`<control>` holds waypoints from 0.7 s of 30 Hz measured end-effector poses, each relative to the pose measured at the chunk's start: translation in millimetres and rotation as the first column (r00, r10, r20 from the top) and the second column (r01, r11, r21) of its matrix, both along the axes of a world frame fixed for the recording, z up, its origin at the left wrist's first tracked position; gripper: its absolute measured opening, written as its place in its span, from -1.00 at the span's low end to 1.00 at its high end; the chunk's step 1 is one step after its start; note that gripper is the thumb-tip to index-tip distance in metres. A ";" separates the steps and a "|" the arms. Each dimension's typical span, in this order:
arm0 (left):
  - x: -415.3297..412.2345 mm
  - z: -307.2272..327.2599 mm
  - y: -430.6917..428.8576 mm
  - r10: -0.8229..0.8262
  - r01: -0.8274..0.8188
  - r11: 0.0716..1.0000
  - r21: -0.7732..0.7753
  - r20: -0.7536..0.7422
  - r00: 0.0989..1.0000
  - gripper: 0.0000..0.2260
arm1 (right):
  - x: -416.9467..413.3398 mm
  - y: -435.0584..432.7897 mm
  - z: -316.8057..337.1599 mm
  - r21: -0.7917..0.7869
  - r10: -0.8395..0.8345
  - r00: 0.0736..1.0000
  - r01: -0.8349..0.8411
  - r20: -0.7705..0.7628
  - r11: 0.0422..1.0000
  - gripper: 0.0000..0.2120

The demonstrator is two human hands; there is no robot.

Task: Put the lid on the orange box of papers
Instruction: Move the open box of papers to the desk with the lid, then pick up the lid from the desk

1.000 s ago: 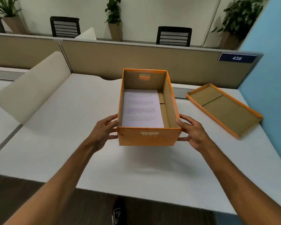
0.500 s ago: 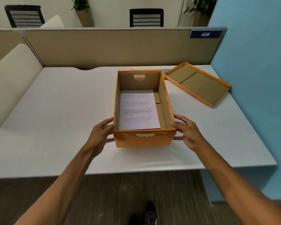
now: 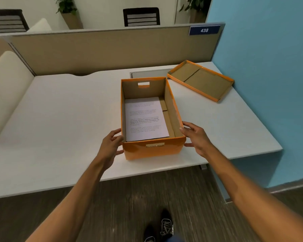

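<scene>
The orange box [image 3: 152, 151] stands open on the white desk [image 3: 68, 119], near its front edge. A stack of printed papers [image 3: 145, 117] lies flat inside it. My left hand [image 3: 110, 145] presses the box's left front corner and my right hand [image 3: 197, 138] its right front corner, fingers spread along the walls. The orange lid [image 3: 201, 81] lies upside down, brown inside up, at the desk's back right corner, apart from the box and both hands.
A beige partition [image 3: 103, 51] closes the back of the desk and a blue wall [image 3: 269, 67] its right side. A cream padded divider [image 3: 5, 84] stands at the left. My shoes [image 3: 164, 226] show on the floor below the desk edge.
The box, held a little above the desk a second ago, now rests on it nearer the front edge. My hands stay at its front corners. The lid has not moved.
</scene>
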State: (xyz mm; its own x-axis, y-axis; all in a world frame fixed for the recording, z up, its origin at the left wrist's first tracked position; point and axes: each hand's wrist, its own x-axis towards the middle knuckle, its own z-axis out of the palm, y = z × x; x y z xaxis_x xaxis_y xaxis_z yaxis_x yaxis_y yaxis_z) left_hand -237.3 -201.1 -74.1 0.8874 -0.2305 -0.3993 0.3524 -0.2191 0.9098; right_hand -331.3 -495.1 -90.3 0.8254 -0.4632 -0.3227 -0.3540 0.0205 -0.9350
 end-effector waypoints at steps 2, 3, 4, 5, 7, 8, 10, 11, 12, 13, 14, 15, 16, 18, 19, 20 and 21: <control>1.0 0.8 -0.2 0.003 -0.003 0.999 0.041 0.014 1.000 -0.57 | -0.6 2.1 0.8 -0.071 0.002 1.000 -0.002 -0.003 0.998 -0.54; 1.5 1.6 -1.2 0.002 -0.005 0.997 0.076 0.041 0.999 -0.54 | -1.0 2.6 1.7 -0.107 0.003 1.000 -0.004 -0.003 0.994 -0.56; 1.8 3.2 -2.8 -0.005 -0.007 0.991 0.136 0.092 0.996 -0.51 | -0.9 2.3 2.4 -0.145 0.003 1.000 -0.003 -0.001 0.989 -0.58; 1.6 6.4 -5.1 -0.024 -0.011 0.977 0.213 0.162 0.986 -0.48 | -1.2 1.1 3.3 -0.181 0.000 1.000 0.001 0.004 0.983 -0.60; 2.3 14.7 -11.3 -0.077 -0.033 0.940 0.340 0.305 0.949 -0.42 | -2.0 -3.9 6.2 -0.247 -0.001 1.000 0.005 0.015 0.969 -0.62; 3.3 19.4 -15.7 -0.108 -0.038 0.927 0.373 0.361 0.926 -0.41 | -2.2 -7.6 8.2 -0.277 0.002 1.000 0.003 0.019 0.961 -0.63; 6.7 27.7 -26.7 -0.180 -0.026 0.911 0.410 0.455 0.872 -0.41 | -1.4 -16.9 13.7 -0.319 0.003 1.000 0.005 0.023 0.948 -0.66; 8.5 31.7 -33.8 -0.215 -0.013 0.907 0.420 0.491 0.844 -0.43 | -0.8 -21.7 17.1 -0.332 0.001 1.000 0.008 0.025 0.943 -0.67; 9.7 36.2 -41.8 -0.244 0.003 0.907 0.421 0.520 0.819 -0.45 | -0.1 -26.9 20.8 -0.343 -0.004 1.000 0.012 0.026 0.939 -0.68; 10.6 40.0 -51.2 -0.263 0.017 0.910 0.414 0.546 0.795 -0.47 | 0.9 -33.0 24.3 -0.352 -0.010 1.000 0.019 0.028 0.936 -0.68; 11.1 44.0 -61.2 -0.276 0.030 0.915 0.403 0.568 0.775 -0.48 | 2.0 -39.3 27.8 -0.360 -0.018 0.999 0.028 0.030 0.932 -0.68; 12.2 47.5 -71.8 -0.282 0.038 0.920 0.390 0.592 0.755 -0.49 | 3.7 -46.0 30.8 -0.370 -0.025 0.999 0.037 0.035 0.928 -0.68; 13.9 50.8 -83.3 -0.285 0.041 0.924 0.380 0.612 0.738 -0.49 | 5.2 -53.5 33.8 -0.382 -0.031 0.999 0.045 0.043 0.923 -0.68; 18.1 55.4 -109.3 -0.296 0.060 0.931 0.361 0.648 0.702 -0.54 | 8.6 -70.4 38.7 -0.407 -0.043 0.997 0.063 0.059 0.911 -0.70; 19.7 57.8 -124.1 -0.299 0.078 0.936 0.342 0.662 0.687 -0.57 | 10.5 -80.3 40.4 -0.418 -0.049 0.997 0.072 0.064 0.906 -0.70; 20.4 61.1 -139.9 -0.297 0.099 0.943 0.318 0.672 0.678 -0.59 | 12.7 -91.0 41.5 -0.428 -0.053 0.996 0.076 0.067 0.900 -0.71; 21.2 64.0 -157.3 -0.292 0.118 0.949 0.292 0.679 0.673 -0.61 | 15.6 -102.7 42.0 -0.437 -0.052 0.996 0.077 0.069 0.896 -0.72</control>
